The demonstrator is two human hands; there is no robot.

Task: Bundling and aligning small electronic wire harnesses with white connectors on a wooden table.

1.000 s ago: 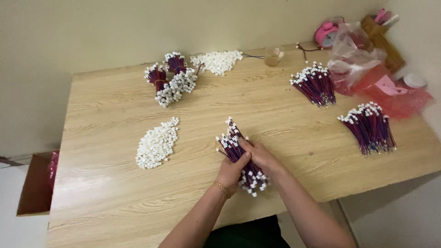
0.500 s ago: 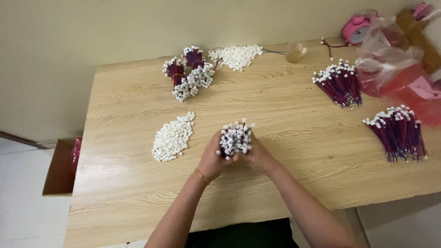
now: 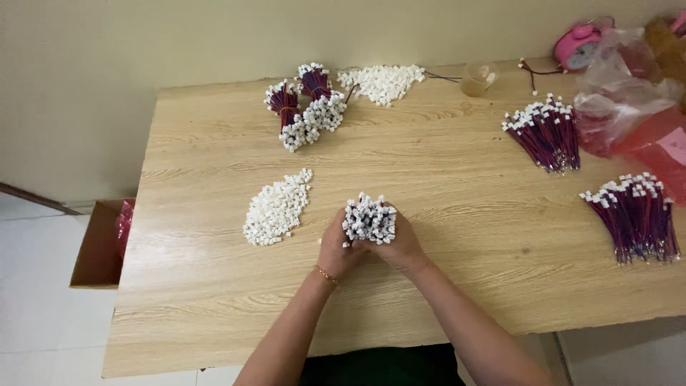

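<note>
Standing upright near the front middle of the desk (image 3: pixel 214 300), the wire bundle (image 3: pixel 369 219) shows its white connector ends upward. Left hand (image 3: pixel 339 250) and right hand (image 3: pixel 400 246) each grip clenched around its sides. Loose white connector pile (image 3: pixel 277 207) just left. Two more bundles (image 3: pixel 549 132) (image 3: pixel 634 214) lie well apart at right; pink plastic bag (image 3: pixel 636 107) beyond.

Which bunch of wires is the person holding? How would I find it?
Start at the wooden table and go to its near edge, where the two arms reach in. Between the left hand and the right hand stands a wire bundle. Unlike the other bundles, which lie flat, it is upright, showing only its white connector tips.
</note>
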